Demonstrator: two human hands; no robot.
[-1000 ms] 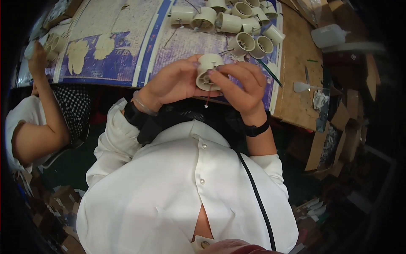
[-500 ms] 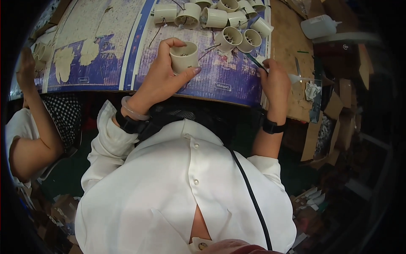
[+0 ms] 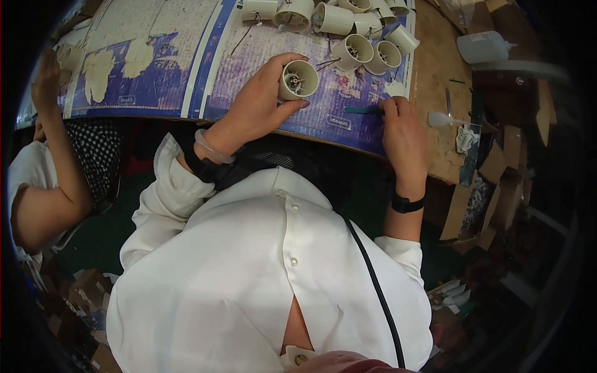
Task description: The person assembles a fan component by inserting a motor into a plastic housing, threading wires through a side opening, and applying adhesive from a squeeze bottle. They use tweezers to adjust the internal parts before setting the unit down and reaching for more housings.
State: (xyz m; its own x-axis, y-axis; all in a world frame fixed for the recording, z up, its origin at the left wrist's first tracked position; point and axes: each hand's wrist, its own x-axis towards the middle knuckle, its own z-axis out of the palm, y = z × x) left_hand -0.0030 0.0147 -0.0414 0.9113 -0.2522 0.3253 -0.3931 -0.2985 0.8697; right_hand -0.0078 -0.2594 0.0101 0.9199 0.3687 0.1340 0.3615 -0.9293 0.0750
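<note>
Over the table point(image 3: 435, 78), gripping a cup point(image 3: 298, 86) with curled left hand point(image 3: 257, 104); pinching a green stick point(image 3: 362, 110) with right hand point(image 3: 405, 137).

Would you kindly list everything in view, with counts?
Held cup: one, cream, in left hand
Thin tool: one, teal, in right hand
Other cups: about ten, cream, top centre; some far left
Wires: several, dark, around those cups
Large bottle: one, whitish, upper right
Small bottle: one, white, table's right side
Crumpled piece: one, white, nearby
Table cover: count unclear, purple and white, under hands
Boxes: several, brown, right and lower left
Co-worker: one, white top, left
Shirt: one, white, lower centre
Cable: one, black, down the shirt
Wristbands: two, black, on both wrists
Hands: two, bare, above the cover
</note>
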